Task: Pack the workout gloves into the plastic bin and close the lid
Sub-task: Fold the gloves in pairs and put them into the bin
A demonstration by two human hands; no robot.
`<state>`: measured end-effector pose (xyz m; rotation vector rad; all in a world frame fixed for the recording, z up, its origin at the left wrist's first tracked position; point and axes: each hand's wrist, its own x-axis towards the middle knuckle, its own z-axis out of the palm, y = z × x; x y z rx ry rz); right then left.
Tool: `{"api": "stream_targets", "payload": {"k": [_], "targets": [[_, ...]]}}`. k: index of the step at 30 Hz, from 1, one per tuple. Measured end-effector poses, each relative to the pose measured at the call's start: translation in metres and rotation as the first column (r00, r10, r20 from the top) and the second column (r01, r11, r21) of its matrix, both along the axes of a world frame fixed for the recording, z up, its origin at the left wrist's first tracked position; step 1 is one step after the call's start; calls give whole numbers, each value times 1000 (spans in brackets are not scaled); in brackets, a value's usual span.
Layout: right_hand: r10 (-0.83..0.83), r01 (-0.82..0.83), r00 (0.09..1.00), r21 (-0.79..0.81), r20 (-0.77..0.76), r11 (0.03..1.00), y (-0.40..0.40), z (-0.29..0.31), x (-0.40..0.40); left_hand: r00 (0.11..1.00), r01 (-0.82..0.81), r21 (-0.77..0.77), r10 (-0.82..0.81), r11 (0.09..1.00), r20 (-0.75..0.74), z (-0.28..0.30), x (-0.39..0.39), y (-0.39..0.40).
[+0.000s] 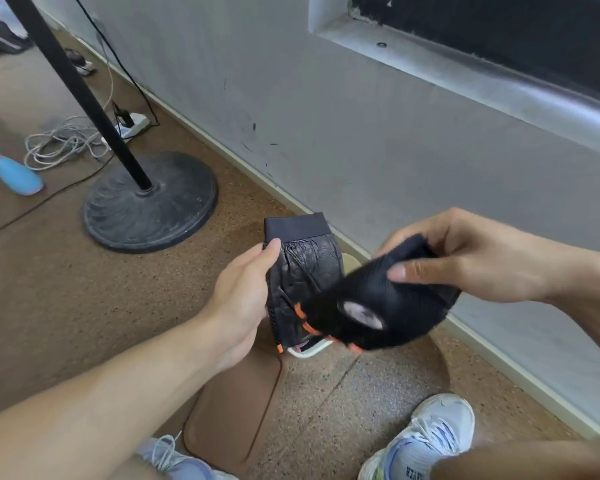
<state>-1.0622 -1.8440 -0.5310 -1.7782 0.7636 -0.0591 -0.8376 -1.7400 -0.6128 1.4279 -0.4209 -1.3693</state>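
Wall (pixel 361 116) fills the upper frame, speckled floor (pixel 49 306) below it, black round stand base (pixel 149 202) with its pole off to my left, a brown mat (pixel 229 410) between my white sneakers (pixel 430 441). No plastic bin in view that I can identify; a white-edged thing (pixel 309 351) shows under the gloves, can't tell what it is. I stand over the floor holding both gloves up at mid-frame. My left hand (pixel 243 299) grips the leather glove (pixel 305 268) along its side edge, thumb on top near the black cuff, palm side facing me, wrinkled leather with orange trim at the bottom. My right hand (pixel 465 258) pinches the second glove (pixel 371 306), thumb pressed on the knit back, fingers curled behind; it's blurred and overlaps the lower corner of the first glove. Handling guess: both are light, soft and floppy, so they'll sag from a corner hold; leather side likely a bit slick, knit side grippy. Best hold looks like the cuff or flat across the palm, then stack them together for packing. Packing not yet done, lid step still ahead.
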Motion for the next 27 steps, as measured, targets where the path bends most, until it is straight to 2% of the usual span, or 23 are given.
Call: {"api": "stream_targets", "payload": {"k": [2,4,6,8,10,14,16,19,21,23,27], "targets": [[150,-154,983,-31,-105,988,10,0,3,996,41,3,-41,999,78,0,0,0],[191,-241,955,-215,-227,946,21,-4,9,985,122,3,-121,993,125,2,-3,2],[90,-190,967,-440,-238,878,29,-7,18,963,239,15,-239,971,123,-1,-6,5],[-38,-48,990,-570,-138,820,32,-10,27,941,330,4,-329,944,75,0,-12,9],[-138,83,989,-578,-52,812,30,-15,32,934,356,-42,-357,934,-10,3,-18,12],[-186,177,982,-393,16,902,22,-22,34,913,364,-105,-377,925,-155,9,-20,12],[-181,174,983,-390,20,904,21,-26,34,894,413,-137,-429,901,-130,8,-19,13],[-189,188,981,-411,39,892,20,-28,35,896,443,-151,-441,884,52,1,-17,14],[-164,158,986,-472,29,867,18,-29,36,891,453,-157,-440,877,114,-4,-15,14],[-110,73,993,-560,-32,825,14,-30,35,881,471,-163,-453,867,138,-4,-15,15],[-36,-28,995,-586,-98,810,13,-33,36,870,488,-154,-466,859,161,-3,-12,15]]}}
